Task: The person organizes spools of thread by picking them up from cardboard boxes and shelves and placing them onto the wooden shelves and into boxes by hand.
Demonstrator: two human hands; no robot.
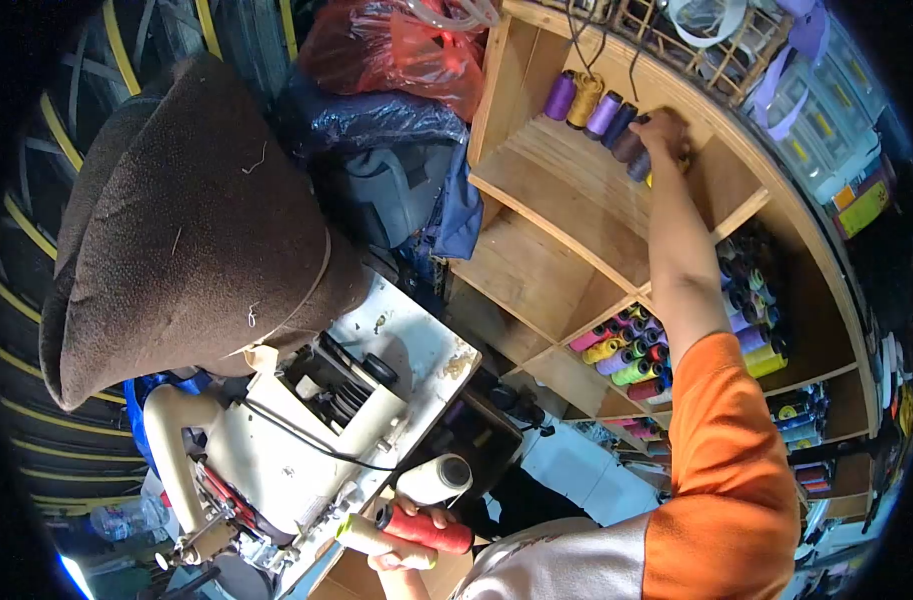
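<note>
My right hand (663, 135) reaches into the top compartment of the wooden shelf, its fingers closed around a dark brown spool (629, 146). Beside it in a row stand a navy spool (618, 124), a lilac spool (604, 114), a golden-brown spool (585, 101) and a purple spool (561, 96). Low in the view, my left hand (417, 550) is wrapped round several thread spools: a red one (432, 529), a pale green-cream one (362, 535) and a white one (435, 480) above them.
A white sewing machine (287, 465) on a worn table (447, 372) stands at the left, below a large brown cover (187, 230). Lower shelf compartments hold many coloured spools (632, 355). Red plastic bags (397, 60) lie left of the shelf (557, 225).
</note>
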